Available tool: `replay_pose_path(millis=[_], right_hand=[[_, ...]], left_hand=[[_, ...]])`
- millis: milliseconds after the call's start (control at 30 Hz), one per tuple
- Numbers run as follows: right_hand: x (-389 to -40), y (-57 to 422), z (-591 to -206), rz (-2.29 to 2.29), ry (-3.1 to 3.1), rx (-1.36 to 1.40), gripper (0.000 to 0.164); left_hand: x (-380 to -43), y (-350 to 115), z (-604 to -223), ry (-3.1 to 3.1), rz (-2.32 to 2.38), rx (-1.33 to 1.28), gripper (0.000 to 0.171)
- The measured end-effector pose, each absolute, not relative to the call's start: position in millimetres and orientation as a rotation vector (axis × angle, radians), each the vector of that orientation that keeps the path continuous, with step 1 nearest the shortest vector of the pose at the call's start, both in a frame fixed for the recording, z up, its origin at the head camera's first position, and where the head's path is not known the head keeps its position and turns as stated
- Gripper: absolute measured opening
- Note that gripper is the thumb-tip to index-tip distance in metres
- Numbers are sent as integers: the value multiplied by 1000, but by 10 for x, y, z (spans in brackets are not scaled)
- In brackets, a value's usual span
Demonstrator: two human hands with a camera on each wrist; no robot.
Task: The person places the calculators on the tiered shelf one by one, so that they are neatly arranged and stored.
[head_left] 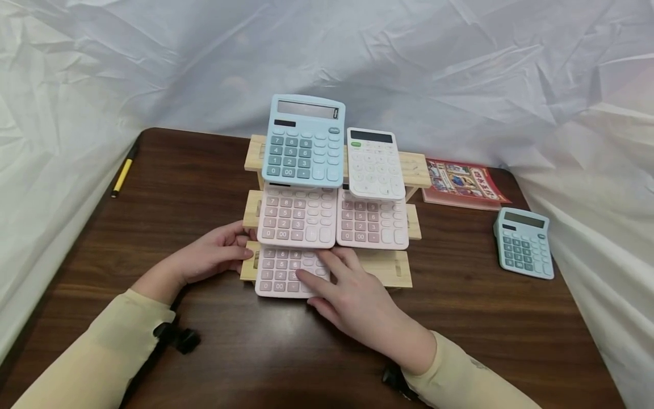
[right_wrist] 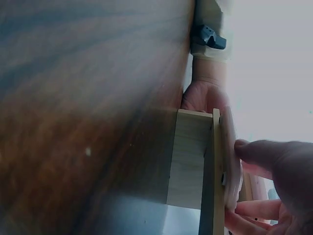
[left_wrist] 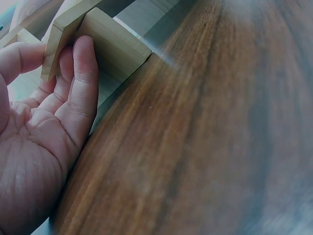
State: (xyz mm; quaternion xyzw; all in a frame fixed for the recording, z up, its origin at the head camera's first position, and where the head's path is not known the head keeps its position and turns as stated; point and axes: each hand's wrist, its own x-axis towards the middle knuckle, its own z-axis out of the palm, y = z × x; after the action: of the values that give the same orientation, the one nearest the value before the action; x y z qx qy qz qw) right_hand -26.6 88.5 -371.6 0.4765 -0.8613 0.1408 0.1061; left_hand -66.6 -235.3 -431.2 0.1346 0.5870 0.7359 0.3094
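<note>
A three-tier wooden rack (head_left: 398, 270) stands on the table with calculators on its steps. My left hand (head_left: 219, 253) pinches the left end of its lowest step; in the left wrist view the thumb and fingers (left_wrist: 84, 63) lie on either side of the wooden board (left_wrist: 66, 36). On that step lies a pink calculator (head_left: 281, 275), its upper part hidden under the step above. My right hand (head_left: 357, 292) holds its right side, thumb by the front edge and fingers over the keys. In the right wrist view, the calculator (right_wrist: 231, 161) appears edge-on against the step.
Two pink calculators, left (head_left: 298, 218) and right (head_left: 373, 224), fill the middle step. Above are a blue calculator (head_left: 305, 142) and a white calculator (head_left: 375, 165). Another blue calculator (head_left: 525, 244) and a red booklet (head_left: 462, 182) lie right; a yellow marker (head_left: 121, 176) lies left.
</note>
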Motion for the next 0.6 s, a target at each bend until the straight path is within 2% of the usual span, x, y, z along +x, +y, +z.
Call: replay_pose_path(millis=[133,600], right_hand=[[-265,886,-3731,463,-2521,1410,40],[-278,879,-3720,438,-2498,1402,39]], left_hand=[[-665,-2350,-4319,1547,1947,363,43],[-663,-2339,-4320,1542,1965,356,39]])
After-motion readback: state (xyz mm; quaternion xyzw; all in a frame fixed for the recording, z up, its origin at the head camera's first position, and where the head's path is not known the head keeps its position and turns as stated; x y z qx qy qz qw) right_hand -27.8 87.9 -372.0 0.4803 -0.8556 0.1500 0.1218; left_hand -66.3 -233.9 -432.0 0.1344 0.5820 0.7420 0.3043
